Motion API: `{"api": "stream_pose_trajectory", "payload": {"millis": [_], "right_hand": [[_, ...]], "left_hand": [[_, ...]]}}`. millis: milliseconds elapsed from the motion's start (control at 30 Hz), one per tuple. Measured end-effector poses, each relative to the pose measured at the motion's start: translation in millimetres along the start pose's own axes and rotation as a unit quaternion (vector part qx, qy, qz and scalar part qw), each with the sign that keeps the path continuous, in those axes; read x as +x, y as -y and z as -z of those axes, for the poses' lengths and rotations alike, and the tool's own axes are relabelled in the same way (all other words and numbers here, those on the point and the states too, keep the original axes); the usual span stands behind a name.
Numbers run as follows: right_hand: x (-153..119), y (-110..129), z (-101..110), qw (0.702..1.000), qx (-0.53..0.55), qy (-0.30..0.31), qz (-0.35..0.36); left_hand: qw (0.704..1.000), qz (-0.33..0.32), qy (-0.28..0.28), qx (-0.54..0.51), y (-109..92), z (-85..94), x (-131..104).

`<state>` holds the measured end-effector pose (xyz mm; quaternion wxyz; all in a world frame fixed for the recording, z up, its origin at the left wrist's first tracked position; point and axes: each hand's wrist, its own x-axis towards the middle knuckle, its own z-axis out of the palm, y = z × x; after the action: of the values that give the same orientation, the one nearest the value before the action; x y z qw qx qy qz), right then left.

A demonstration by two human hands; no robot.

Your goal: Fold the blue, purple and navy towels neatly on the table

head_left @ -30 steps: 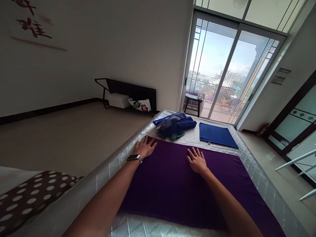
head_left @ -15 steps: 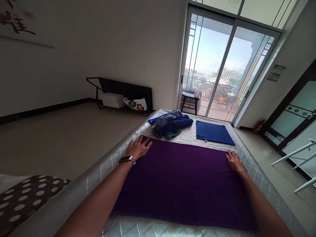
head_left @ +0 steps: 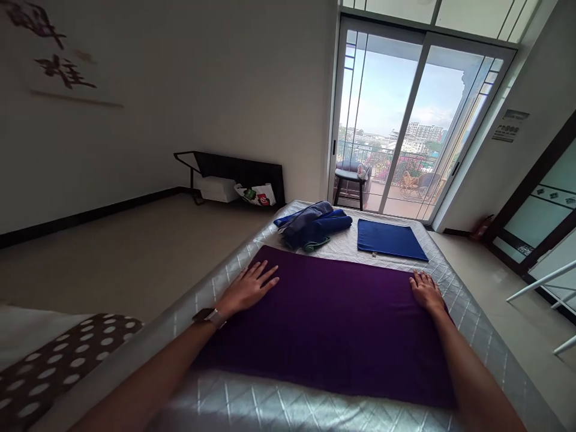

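Observation:
A purple cloth (head_left: 333, 324) lies spread flat on a mattress with a shiny quilted cover (head_left: 252, 399). My left hand (head_left: 247, 288) rests on the cloth's left side, palm down with fingers spread. On the far right corner lies my right hand (head_left: 426, 290), also flat, its fingers a little apart. Beyond the purple cloth, a loose heap of blue and grey cloth (head_left: 315, 225) sits to the left. A folded blue cloth (head_left: 390, 239) lies flat to the right of that heap.
A brown polka-dot cloth (head_left: 76, 354) is at lower left. Against the far wall stands a black bench-like frame (head_left: 238, 165) with a white box (head_left: 218, 189). Behind the mattress are a stool (head_left: 348, 176) and a glass sliding door (head_left: 378, 108). White legs (head_left: 544, 280) poke in at right.
My left hand has slid down and left along the cloth's left side, away from its far corner. My right hand stays by the far right corner. The view has shifted slightly left.

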<state>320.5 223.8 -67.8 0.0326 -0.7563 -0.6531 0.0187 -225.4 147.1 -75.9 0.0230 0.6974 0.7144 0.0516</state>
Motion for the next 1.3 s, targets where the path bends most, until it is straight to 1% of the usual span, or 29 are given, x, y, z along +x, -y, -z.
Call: {"api": "stream_pose_trajectory", "payload": {"millis": [100, 167, 267, 333, 400, 433, 467, 533, 600, 667, 733, 867, 933, 967, 1033, 1100, 1200, 1267, 1300], "right_hand": [[0, 2, 3, 0.999, -0.031, -0.02, -0.011], [-4, 9, 11, 0.996, -0.069, -0.06, -0.012], [-22, 33, 21, 0.986, -0.106, -0.129, 0.031], [-45, 60, 22, 0.98, -0.102, -0.146, 0.091], [-74, 88, 15, 0.973, -0.082, -0.133, 0.172], [-89, 101, 9, 0.968, -0.066, -0.113, 0.212], [-103, 112, 3, 0.965, -0.05, -0.083, 0.243], [-125, 124, -5, 0.962, -0.023, -0.021, 0.27], [-137, 119, -7, 0.965, -0.012, 0.022, 0.26], [-140, 98, -2, 0.973, -0.017, 0.038, 0.227], [-135, 64, 5, 0.983, -0.029, 0.04, 0.178], [-124, -15, 15, 0.995, -0.054, 0.038, 0.071], [-120, -41, 15, 0.997, -0.051, 0.037, 0.034], [-120, -49, 15, 0.998, -0.049, 0.035, 0.023], [-120, -53, 15, 0.998, -0.047, 0.031, 0.011], [-124, -47, 18, 0.998, -0.061, 0.026, 0.0], [-134, -28, 30, 0.994, -0.106, -0.024, -0.014], [-144, -11, 38, 0.991, -0.121, -0.064, 0.007], [-150, -2, 40, 0.99, -0.115, -0.074, 0.028]], "left_hand": [[1.0, 0.012, -0.002, -0.01, 0, -0.9, -19], [1.0, 0.021, -0.003, -0.018, -3, 2.1, -24], [0.999, 0.029, -0.001, -0.024, -10, 7.7, -24], [0.999, 0.029, -0.004, -0.023, -13, 9.6, -23], [0.999, 0.025, -0.007, -0.021, -14, 9.8, -23], [1.0, 0.022, -0.008, -0.019, -14, 9.4, -23], [1.0, 0.02, -0.008, -0.017, -14, 8.9, -23], [1.0, 0.02, -0.01, -0.014, -13, 7.6, -23], [1.0, 0.018, -0.014, -0.013, -12, 5.9, -23], [1.0, 0.017, -0.021, -0.013, -10, 3.9, -22], [0.999, 0.012, -0.029, -0.015, -9, 1.8, -21], [0.999, 0.003, -0.035, -0.018, -7, -1.7, -18], [0.999, 0.001, -0.039, -0.017, -5, -3.1, -18], [0.999, -0.001, -0.041, -0.015, -5, -3.5, -18], [0.999, -0.001, -0.045, -0.01, -4, -3.2, -18], [0.998, 0.004, -0.057, -0.005, -6, -0.5, -20], [0.995, -0.008, -0.104, 0.003, -11, 6.8, -23], [0.992, -0.028, -0.123, 0.014, -16, 10.6, -28], [0.992, -0.04, -0.12, 0.019, -18, 11.3, -32]]}}
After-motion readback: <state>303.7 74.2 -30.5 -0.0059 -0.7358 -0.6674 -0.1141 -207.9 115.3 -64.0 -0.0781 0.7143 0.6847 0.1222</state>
